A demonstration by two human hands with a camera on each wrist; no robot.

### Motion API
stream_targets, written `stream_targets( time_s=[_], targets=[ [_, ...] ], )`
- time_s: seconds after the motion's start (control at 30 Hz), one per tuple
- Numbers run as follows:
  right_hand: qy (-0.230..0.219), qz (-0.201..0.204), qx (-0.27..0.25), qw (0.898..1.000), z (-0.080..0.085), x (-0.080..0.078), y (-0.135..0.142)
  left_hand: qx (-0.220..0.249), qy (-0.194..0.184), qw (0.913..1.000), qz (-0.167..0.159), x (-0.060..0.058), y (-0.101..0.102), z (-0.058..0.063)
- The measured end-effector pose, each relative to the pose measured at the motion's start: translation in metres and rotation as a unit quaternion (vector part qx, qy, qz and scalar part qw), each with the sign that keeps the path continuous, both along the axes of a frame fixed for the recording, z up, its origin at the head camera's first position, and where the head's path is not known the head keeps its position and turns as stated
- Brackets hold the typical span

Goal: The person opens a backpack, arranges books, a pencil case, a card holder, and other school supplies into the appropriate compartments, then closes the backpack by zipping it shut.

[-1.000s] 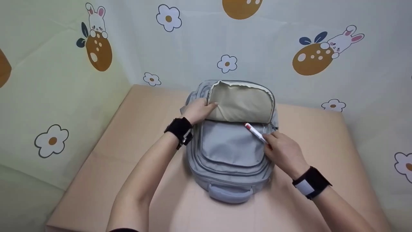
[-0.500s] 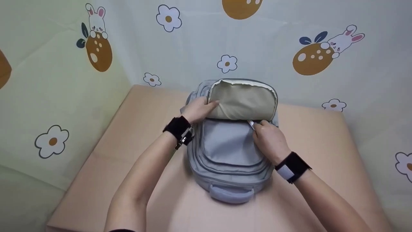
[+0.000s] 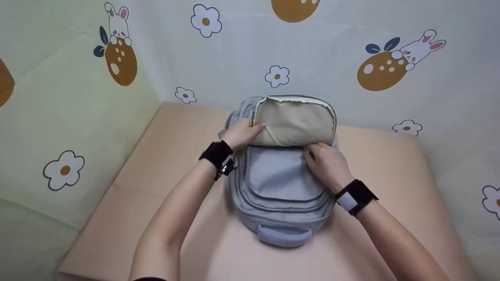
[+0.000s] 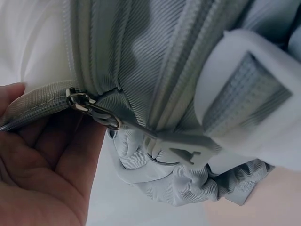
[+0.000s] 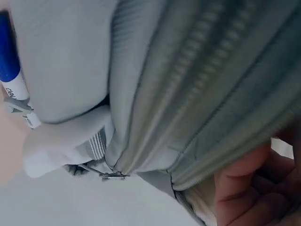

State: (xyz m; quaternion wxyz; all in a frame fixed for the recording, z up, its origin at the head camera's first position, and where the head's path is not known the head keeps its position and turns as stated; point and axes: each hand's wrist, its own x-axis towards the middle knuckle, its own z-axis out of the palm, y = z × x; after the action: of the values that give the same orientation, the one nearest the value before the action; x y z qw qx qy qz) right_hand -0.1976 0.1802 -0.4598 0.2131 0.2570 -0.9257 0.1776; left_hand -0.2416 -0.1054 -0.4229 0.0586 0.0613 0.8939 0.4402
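Observation:
A grey backpack (image 3: pixel 281 175) lies with its carry handle (image 3: pixel 284 236) toward me and its front pocket unzipped. The pocket flap (image 3: pixel 299 121) is folded back, showing its beige lining. My left hand (image 3: pixel 241 134) pinches the flap's left edge, thumb on the lining and fingers beneath; in the left wrist view a zipper slider (image 4: pixel 80 101) sits beside those fingers. At the right end of the pocket opening, my right hand (image 3: pixel 330 162) has curled fingers around a white marker (image 3: pixel 306 148), of which only a sliver shows. The rest of the marker is hidden by the hand and pocket.
A peach-coloured table surface (image 3: pixel 390 187) carries the backpack. Patterned cloth (image 3: pixel 332 35) hangs behind and at the left. In the right wrist view, a blue-and-white marker (image 5: pixel 8 52) appears past the backpack's side.
My right hand has moved up and left to the pocket opening with the marker, which has gone mostly out of sight. The left hand keeps its grip on the flap.

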Motion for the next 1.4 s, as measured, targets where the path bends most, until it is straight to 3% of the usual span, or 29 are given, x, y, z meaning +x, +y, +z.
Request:
stream_targets(
  time_s=[0.33,0.47,0.6,0.73,0.8,0.9,1.03,1.4],
  targets=[
    [-0.009,-0.058,-0.082,0.995,0.04,0.01,0.059,0.006,-0.01,0.9999,0.002,-0.001,-0.004,-0.002],
    [-0.066,-0.097,-0.088,0.989,0.042,0.008,0.084,0.001,-0.005,1.0,-0.003,-0.001,-0.006,-0.002],
    [-0.179,-0.13,-0.05,0.974,0.027,0.005,0.104,0.004,-0.001,1.0,-0.004,0.0,-0.007,-0.003],
    [-0.288,-0.13,-0.004,0.949,-0.002,0.002,0.114,0.014,-0.008,0.9999,-0.001,0.001,-0.005,-0.004],
    [-0.317,-0.126,-0.003,0.94,-0.016,0.0,0.115,0.017,-0.012,0.9998,-0.001,0.002,-0.004,-0.004],
    [-0.332,-0.126,-0.014,0.935,-0.031,-0.004,0.115,0.016,-0.009,0.9998,-0.001,0.002,-0.003,-0.003],
    [-0.326,-0.135,-0.01,0.936,-0.042,-0.008,0.111,0.012,-0.008,0.9999,-0.003,0.002,-0.003,-0.003],
    [-0.299,-0.163,0.033,0.94,-0.044,-0.004,0.109,0.012,-0.016,0.9998,-0.005,0.001,-0.001,-0.002]
  ],
)
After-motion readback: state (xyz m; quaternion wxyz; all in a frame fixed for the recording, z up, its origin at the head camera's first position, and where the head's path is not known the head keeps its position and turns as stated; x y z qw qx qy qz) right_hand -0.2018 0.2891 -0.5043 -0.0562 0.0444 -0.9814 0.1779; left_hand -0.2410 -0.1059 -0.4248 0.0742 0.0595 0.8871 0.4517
